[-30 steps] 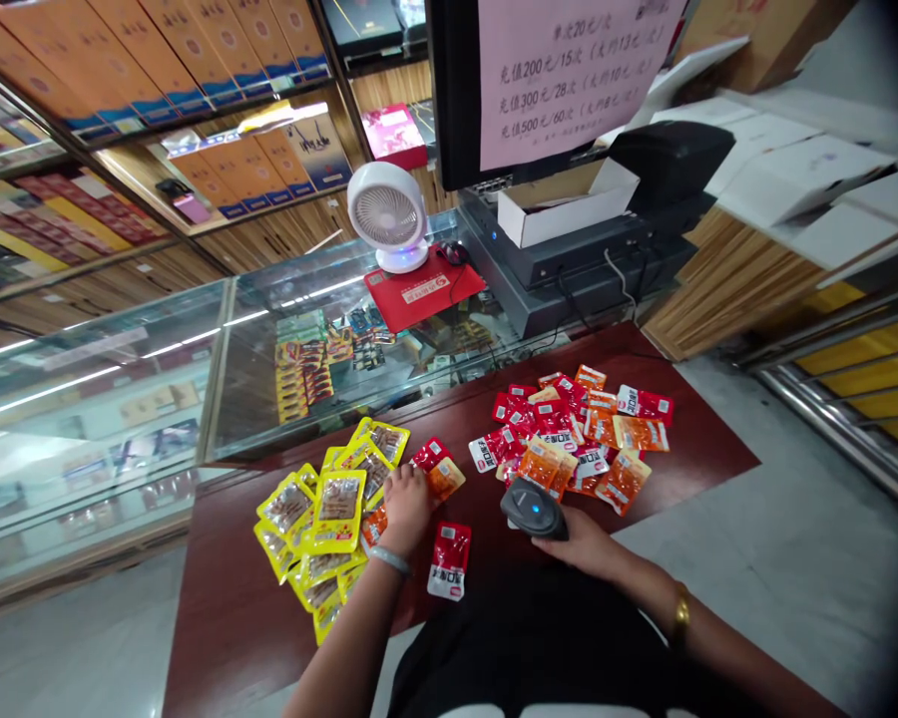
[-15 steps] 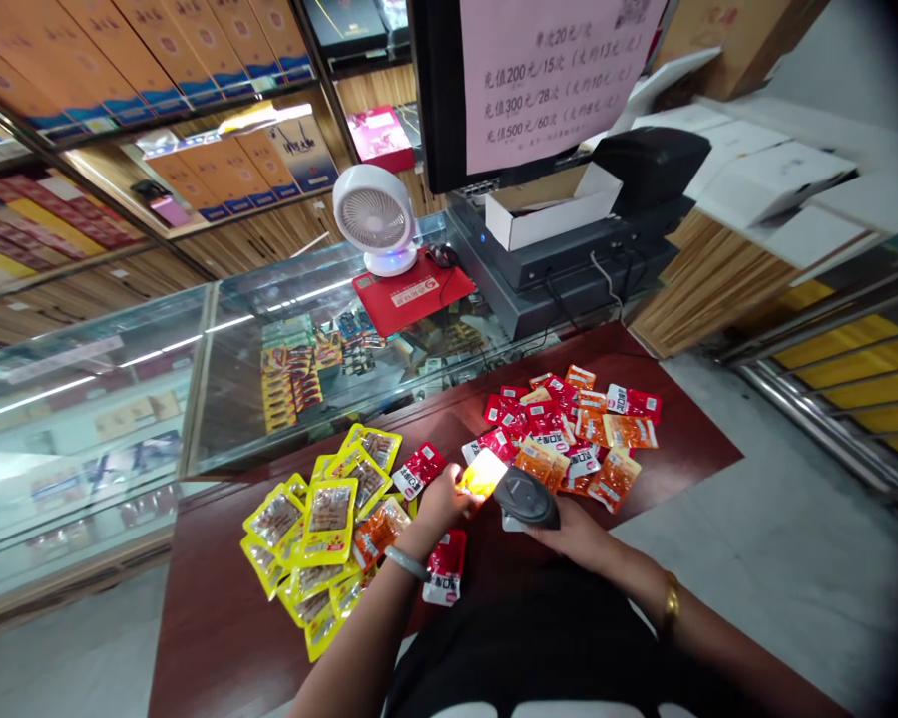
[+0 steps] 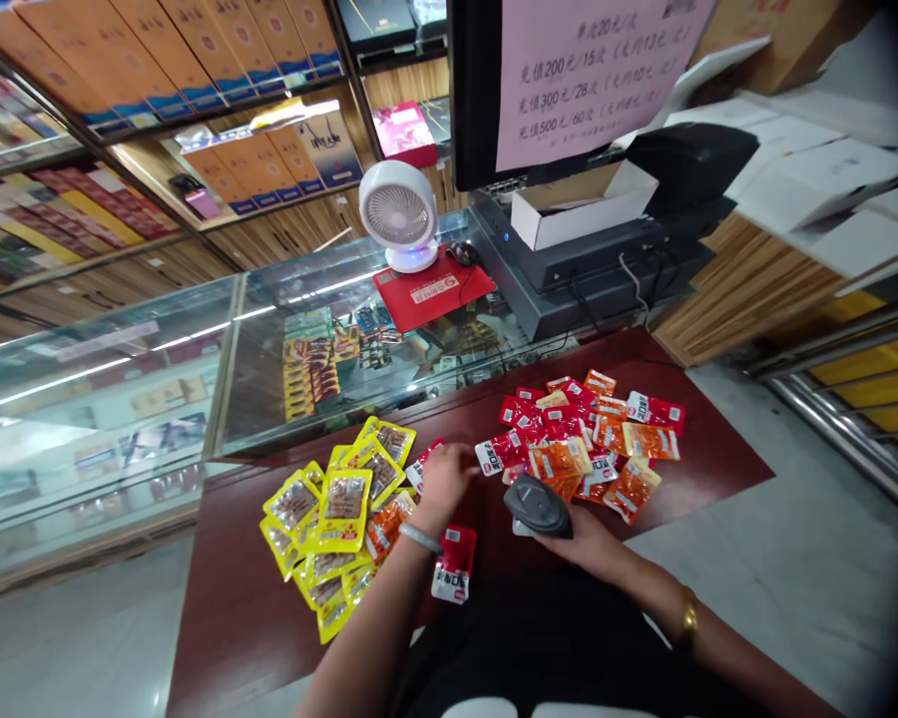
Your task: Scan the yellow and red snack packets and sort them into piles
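My right hand (image 3: 580,538) is wrapped round a dark grey handheld barcode scanner (image 3: 539,506), held over the near side of the brown tabletop. My left hand (image 3: 449,484) is at the left edge of a red-and-white snack packet (image 3: 503,452); its fingers are blurred and I cannot tell whether they touch it. Behind that hand another red packet (image 3: 421,467) is partly hidden. One more red packet (image 3: 454,565) lies beside my left wrist. To the left is a heap of yellow-edged snack packets (image 3: 344,509) with an orange packet (image 3: 389,524) on its right side.
Red and orange packets (image 3: 603,429) lie in a loose heap on the right of the brown tabletop (image 3: 228,598). Behind stand a glass display counter (image 3: 261,369), a white fan (image 3: 399,214) on a red mat (image 3: 434,294), and a monitor (image 3: 475,100) with a pink paper sign.
The orange packet lit up in my left hand is no longer seen there. That hand has shifted slightly, uncovering the red packet to its right. The scanner's bright light no longer shows.
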`<state>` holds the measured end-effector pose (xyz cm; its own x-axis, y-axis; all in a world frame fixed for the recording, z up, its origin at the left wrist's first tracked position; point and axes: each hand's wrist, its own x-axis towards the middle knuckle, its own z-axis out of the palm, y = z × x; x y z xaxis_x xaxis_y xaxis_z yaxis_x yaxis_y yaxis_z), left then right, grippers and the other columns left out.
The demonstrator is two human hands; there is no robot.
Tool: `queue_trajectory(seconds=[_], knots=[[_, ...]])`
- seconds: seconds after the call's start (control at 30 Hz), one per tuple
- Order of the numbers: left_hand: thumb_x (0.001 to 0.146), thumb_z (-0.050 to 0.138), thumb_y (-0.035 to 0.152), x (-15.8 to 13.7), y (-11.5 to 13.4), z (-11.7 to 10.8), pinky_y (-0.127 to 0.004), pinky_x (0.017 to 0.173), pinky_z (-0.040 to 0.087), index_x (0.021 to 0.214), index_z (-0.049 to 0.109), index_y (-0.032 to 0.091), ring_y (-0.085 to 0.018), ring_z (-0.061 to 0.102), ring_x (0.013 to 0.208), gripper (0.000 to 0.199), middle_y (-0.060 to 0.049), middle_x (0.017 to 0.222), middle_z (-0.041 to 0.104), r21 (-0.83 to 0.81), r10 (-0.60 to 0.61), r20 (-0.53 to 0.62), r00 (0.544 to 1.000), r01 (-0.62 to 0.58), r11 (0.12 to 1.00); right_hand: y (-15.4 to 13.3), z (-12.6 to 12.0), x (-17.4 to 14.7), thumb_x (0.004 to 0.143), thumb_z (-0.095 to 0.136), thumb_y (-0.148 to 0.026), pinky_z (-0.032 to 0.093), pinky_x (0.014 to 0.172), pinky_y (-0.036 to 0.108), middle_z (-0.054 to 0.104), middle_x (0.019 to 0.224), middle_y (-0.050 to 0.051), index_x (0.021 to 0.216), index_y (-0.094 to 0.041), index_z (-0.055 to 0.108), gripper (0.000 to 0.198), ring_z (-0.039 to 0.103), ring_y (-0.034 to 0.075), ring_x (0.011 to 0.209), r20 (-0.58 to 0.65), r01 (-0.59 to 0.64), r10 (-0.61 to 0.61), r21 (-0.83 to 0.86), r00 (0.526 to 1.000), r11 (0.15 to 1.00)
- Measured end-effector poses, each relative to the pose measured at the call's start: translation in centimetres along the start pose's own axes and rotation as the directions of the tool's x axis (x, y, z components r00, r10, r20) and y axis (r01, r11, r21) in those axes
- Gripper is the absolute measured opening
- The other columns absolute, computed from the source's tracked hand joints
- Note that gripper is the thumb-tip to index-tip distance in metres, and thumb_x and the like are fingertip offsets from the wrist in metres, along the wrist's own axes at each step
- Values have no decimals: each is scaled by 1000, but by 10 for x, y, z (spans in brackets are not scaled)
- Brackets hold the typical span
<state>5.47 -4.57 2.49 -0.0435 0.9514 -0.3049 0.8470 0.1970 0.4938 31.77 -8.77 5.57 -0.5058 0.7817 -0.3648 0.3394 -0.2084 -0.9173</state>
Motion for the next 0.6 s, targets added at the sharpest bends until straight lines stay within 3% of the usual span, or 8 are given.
queue_trajectory(seconds=[0.1,0.2,0.3,0.4,0.5,0.6], knots=[[75,73,30,-11,-36,-17,-46,99,40,111,64,11,-35,54,116,42,-18,118,63,378,-175,-114,978,205,903,5,-1,-1,80,73,-46,48,103,54,74,119,12,117,-17,69,47,68,34,111,13,10,-10,7,1000,1000],[79,67,32,-16,-55,-24,-43,97,40,110,62,11,-34,54,116,38,-18,119,62,492,-206,-101,973,229,840,10,0,-1,80,73,-45,48,103,54,74,119,13,117,-17,69,46,68,34,112,20,3,-3,12,1000,1000],[84,62,34,-14,-54,-25,-41,96,40,110,58,13,-31,58,113,34,-17,111,66,471,-198,-53,979,199,859,11,0,0,79,74,-45,48,103,53,75,117,12,116,-17,69,47,68,34,111,13,-15,15,-1,1000,1000],[85,64,39,-10,-41,-20,-35,88,42,113,54,16,-27,66,100,37,-13,100,70,348,-193,59,979,161,924,8,-1,1,78,74,-45,49,103,52,75,117,11,117,-17,68,48,68,33,111,15,-21,21,9,1000,1000],[80,70,42,-8,-25,-10,-29,82,43,114,53,20,-24,68,98,44,-8,103,72,169,-145,161,976,118,979,3,-3,3,78,74,-43,49,103,49,73,121,10,119,-19,67,48,67,32,113,1,-4,4,23,1000,1000],[78,72,43,-9,-10,0,-27,81,43,116,53,21,-24,68,101,48,-7,106,72,83,-100,194,976,85,993,-1,-5,7,77,75,-39,49,103,48,73,120,9,120,-20,66,48,67,33,114,-62,1,-2,-10,998,1000]])
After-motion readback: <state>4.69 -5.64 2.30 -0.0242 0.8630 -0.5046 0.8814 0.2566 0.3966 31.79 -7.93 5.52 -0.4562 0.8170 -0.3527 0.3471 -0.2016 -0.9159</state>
